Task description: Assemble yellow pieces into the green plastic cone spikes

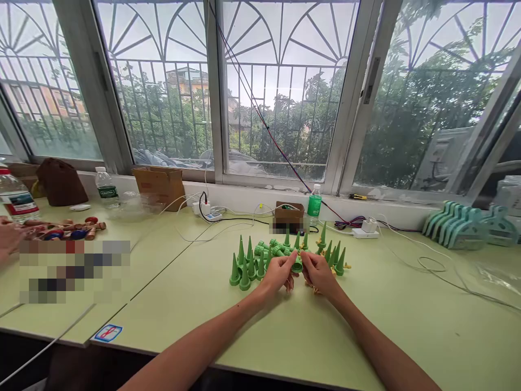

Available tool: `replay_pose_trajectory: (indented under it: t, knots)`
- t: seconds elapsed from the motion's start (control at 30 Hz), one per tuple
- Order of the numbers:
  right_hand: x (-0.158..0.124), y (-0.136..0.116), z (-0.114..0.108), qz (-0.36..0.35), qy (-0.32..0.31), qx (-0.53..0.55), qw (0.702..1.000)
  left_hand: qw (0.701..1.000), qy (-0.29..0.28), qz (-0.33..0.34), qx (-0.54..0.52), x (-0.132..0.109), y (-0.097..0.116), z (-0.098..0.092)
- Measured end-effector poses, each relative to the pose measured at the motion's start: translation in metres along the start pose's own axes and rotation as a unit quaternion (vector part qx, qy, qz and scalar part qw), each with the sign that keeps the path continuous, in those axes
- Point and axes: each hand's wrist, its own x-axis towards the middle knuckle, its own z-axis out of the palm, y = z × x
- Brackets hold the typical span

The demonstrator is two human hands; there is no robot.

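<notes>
Both our hands meet at the middle of the bench (pixel 366 326), just in front of the green pile. Left hand (pixel 279 272) has its fingers curled and pinched onto one green cone (pixel 297 265). Right hand (pixel 319 274) pinches the same cone from the other side, so it's held between the two just above the bench top. We can't tell which way it points, as the fingers cover most of it. Standing cones (pixel 244 267) sit upright in a cluster just left of the left hand, and a second upright group (pixel 336 255) is just right of the right hand. Behind the hands, loose green pieces (pixel 270 248) lie on their sides. Small yellowish bits (pixel 347 266) are at the right edge of the pile and there are more under the right hand, too small to identify. Further back by the window sill are a small brown box (pixel 288 212), a green-label bottle (pixel 313 205) just right of it, and a white charger (pixel 368 226) with cables. A teal stack (pixel 458 225) stands far right, well apart. A cardboard box (pixel 160 185) and a water bottle (pixel 106 187) are back left. Another person's hand (pixel 8 239) is at the far left edge beside wooden toys (pixel 67 228).
</notes>
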Motion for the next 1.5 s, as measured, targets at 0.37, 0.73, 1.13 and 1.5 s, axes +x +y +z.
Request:
replay_pose_trajectory:
  t: [0.37, 0.73, 1.13, 1.5]
  knots:
    - [-0.0013, -0.0035, 0.0009, -0.002, -0.015, -0.031, 0.999, 0.998, -0.018, 0.047, -0.039, -0.002, -0.001, 0.0]
    - [-0.002, -0.0049, -0.0005, 0.002, -0.027, -0.02, 0.999, 0.995, -0.028, 0.087, -0.027, -0.0024, -0.0012, -0.0026]
    - [-0.0018, 0.0018, -0.0012, 0.015, -0.025, -0.008, 1.0, 0.989, -0.015, 0.141, 0.048, -0.0052, -0.0037, -0.0047]
    - [-0.0011, 0.0003, -0.0029, 0.044, -0.015, 0.001, 0.999, 0.967, 0.006, 0.191, 0.167, -0.011, -0.0025, -0.0033]
